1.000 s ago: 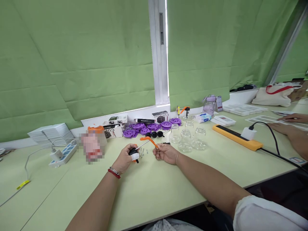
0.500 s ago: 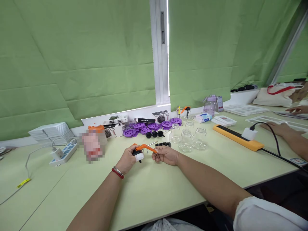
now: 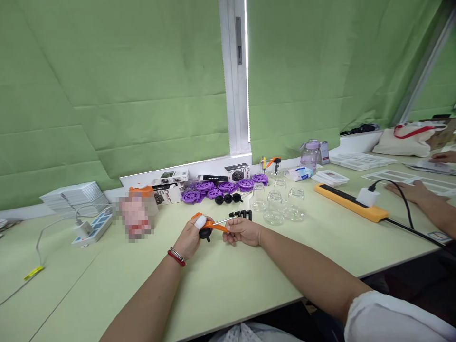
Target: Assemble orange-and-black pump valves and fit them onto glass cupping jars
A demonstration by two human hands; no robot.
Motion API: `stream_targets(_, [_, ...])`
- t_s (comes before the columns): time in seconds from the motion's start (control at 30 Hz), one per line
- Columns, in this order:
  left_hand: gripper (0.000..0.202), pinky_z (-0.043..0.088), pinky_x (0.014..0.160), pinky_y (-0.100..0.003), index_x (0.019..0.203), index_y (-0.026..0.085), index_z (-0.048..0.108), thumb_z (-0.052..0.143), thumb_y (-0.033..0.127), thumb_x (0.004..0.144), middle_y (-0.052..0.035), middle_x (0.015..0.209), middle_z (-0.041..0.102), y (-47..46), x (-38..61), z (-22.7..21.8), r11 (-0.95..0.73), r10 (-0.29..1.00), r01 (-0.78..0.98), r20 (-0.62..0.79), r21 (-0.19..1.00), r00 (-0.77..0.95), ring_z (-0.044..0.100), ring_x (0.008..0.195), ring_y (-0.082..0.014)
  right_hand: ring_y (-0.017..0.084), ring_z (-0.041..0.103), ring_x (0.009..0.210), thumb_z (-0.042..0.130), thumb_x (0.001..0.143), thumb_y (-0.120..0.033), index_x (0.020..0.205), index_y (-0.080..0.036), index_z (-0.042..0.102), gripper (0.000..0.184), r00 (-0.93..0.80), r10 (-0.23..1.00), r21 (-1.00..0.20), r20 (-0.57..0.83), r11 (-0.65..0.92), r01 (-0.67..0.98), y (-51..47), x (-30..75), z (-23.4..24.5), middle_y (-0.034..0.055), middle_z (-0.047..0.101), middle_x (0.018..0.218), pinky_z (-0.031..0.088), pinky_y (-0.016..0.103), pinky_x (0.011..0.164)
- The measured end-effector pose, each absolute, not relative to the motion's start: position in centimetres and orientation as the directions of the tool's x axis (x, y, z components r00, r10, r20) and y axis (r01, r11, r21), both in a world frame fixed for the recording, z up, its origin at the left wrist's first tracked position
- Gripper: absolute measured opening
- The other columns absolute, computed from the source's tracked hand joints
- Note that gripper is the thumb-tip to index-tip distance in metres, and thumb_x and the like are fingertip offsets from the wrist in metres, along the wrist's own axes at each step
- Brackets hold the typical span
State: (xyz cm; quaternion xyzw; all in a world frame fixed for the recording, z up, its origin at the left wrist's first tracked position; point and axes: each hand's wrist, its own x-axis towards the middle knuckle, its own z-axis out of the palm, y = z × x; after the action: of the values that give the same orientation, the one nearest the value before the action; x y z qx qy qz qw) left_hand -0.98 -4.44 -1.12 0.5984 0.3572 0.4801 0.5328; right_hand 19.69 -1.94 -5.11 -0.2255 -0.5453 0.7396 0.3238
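Observation:
My left hand (image 3: 188, 241) is closed around a round black part (image 3: 205, 233) with a short stem pointing down. The wrapped white thumb presses on a curved orange lever (image 3: 218, 227) above it. At the lever's other end, the fingers of my right hand (image 3: 244, 232) pinch the orange tip. A thin metal rod (image 3: 225, 220) runs between the hands along the lever; whether it is attached is unclear. Just behind my right hand lie small black pieces (image 3: 244, 214). Farther back is a row of round black parts (image 3: 228, 199), and clear glass jars (image 3: 274, 211) stand to the right.
Purple wheel-shaped parts (image 3: 228, 188) and printed boxes (image 3: 167, 194) line the back. A jar with an orange-and-black top (image 3: 277, 166) stands behind. Power strips lie left (image 3: 95, 229) and right (image 3: 351, 204). Another person's hand (image 3: 406, 192) rests at the far right.
My left hand has turned, bringing the wrapped thumb up onto the orange lever and the round black part into view below. The lever's right end has dipped slightly; my right hand still pinches it.

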Motion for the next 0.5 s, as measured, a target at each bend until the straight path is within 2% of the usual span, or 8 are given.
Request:
stream_targets(0.23, [0.024,0.042,0.066,-0.025,0.083,0.015,0.064,0.056,0.037,0.08,-0.0037,0.084,0.061,-4.2,-1.1,-1.2,-0.116,0.952,-0.191,0.164,0.975,0.259,0.053,0.072,-0.014,0.01,0.054,0.051,0.068,0.075,-0.039,0.07,-0.014,0.053,0.03,-0.664,0.747,-0.962,0.016,-0.169,-0.214,-2.1,19.5,-5.0,0.0064,0.067,0.07,0.041,0.025,0.051])
stream_targets(0.33, [0.022,0.042,0.063,-0.025,0.085,0.017,0.061,0.058,0.037,0.078,-0.0029,0.082,0.062,-4.0,-1.4,-0.9,-0.084,0.968,-0.203,0.129,0.976,0.217,0.055,0.068,-0.0132,0.01,0.052,0.05,0.061,0.079,-0.043,0.073,-0.014,0.053,0.031,-0.606,0.795,-0.979,0.015,-0.112,-0.171,-2.1,19.1,-5.4,0.006,0.065,0.07,0.04,0.024,0.05])
stream_targets(0.4, [0.023,0.043,0.061,-0.025,0.085,0.017,0.059,0.059,0.039,0.076,-0.0019,0.078,0.062,-3.7,-1.9,-0.6,-0.08,0.985,-0.22,0.11,0.972,0.13,0.055,0.064,-0.0129,0.01,0.05,0.051,0.052,0.085,-0.042,0.079,-0.015,0.055,0.028,-0.506,0.86,-0.997,0.066,0.042,-0.058,-2.1,18.5,-5.8,0.0052,0.064,0.073,0.041,0.025,0.05])
stream_targets(0.43, [0.024,0.043,0.061,-0.025,0.084,0.017,0.058,0.06,0.039,0.075,-0.0014,0.077,0.061,-3.5,-2.2,-0.4,-0.085,0.991,-0.238,0.106,0.968,0.076,0.056,0.063,-0.0128,0.011,0.052,0.056,0.049,0.088,-0.038,0.083,-0.015,0.056,0.024,-0.448,0.884,-0.983,0.135,0.175,0.048,-2.2,18.2,-6.0,0.0054,0.064,0.077,0.042,0.025,0.053])
stream_targets(0.47, [0.024,0.044,0.061,-0.026,0.084,0.017,0.058,0.061,0.039,0.074,-0.001,0.076,0.061,-3.3,-2.5,-0.3,-0.094,0.994,-0.261,0.104,0.961,0.025,0.056,0.063,-0.0127,0.012,0.054,0.063,0.047,0.089,-0.031,0.088,-0.015,0.058,0.019,-0.411,0.882,-0.926,0.231,0.329,0.187,-2.3,17.8,-6.1,0.0061,0.064,0.083,0.044,0.026,0.059])
stream_targets(0.5, [0.024,0.045,0.061,-0.026,0.083,0.017,0.057,0.061,0.038,0.073,-0.0007,0.075,0.06,-3.2,-2.8,-0.2,-0.102,0.995,-0.284,0.1,0.953,-0.021,0.057,0.063,-0.0126,0.014,0.056,0.072,0.046,0.089,-0.025,0.093,-0.016,0.059,0.017,-0.413,0.848,-0.809,0.332,0.481,0.338,-2.4,17.3,-6.1,0.0072,0.064,0.091,0.045,0.028,0.065])
